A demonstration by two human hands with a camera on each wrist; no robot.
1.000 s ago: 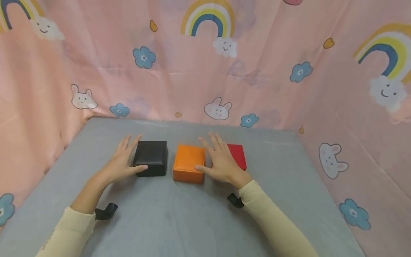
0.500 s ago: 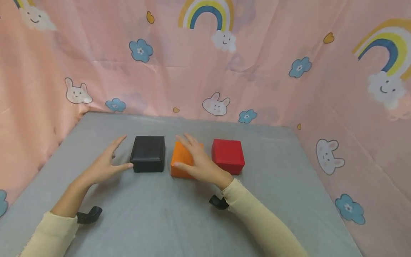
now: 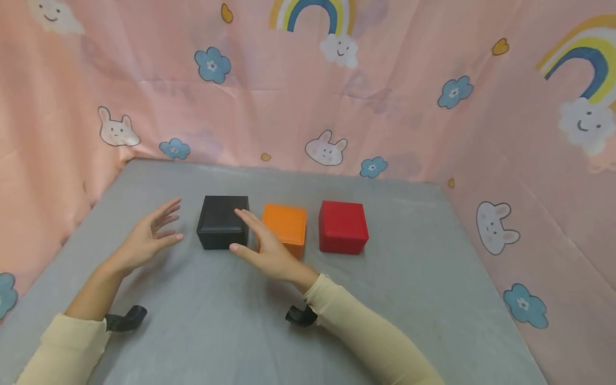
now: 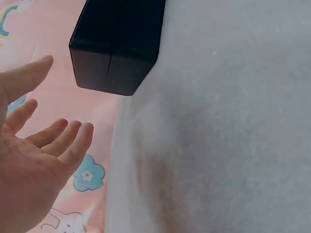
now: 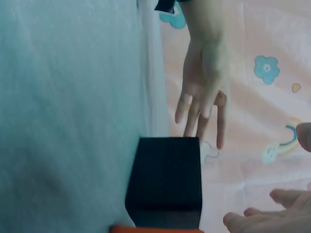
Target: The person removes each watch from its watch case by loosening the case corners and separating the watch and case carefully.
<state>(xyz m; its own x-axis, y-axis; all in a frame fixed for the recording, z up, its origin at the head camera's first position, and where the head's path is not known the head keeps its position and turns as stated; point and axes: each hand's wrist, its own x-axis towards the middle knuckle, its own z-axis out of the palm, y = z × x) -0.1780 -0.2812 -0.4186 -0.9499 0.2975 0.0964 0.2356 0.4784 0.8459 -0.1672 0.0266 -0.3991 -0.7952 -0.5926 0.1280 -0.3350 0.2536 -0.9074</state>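
The right hand [image 3: 269, 256] has shifted leftward over the orange box [image 3: 289, 223]; now it and the left hand [image 3: 143, 243], both loosely spread, holding nothing, flank the black box [image 3: 221, 220].

i have a grey table [image 3: 414, 305] in front of me, its top matte and cloth-like, with faint creases and soft shadows on my left and near its middle. three boxes rest directly on it in a loose row toward the far side, each on its base and standing apart from the next in my head view. leftmost to me is a black box [image 3: 218, 214], with a seam i can see from my left wrist. just beside it sits an orange box [image 3: 287, 222], partly hidden from me and set slightly closer to me. a red box [image 3: 343, 227] stands at the right end, with bare grey between it and the orange one.
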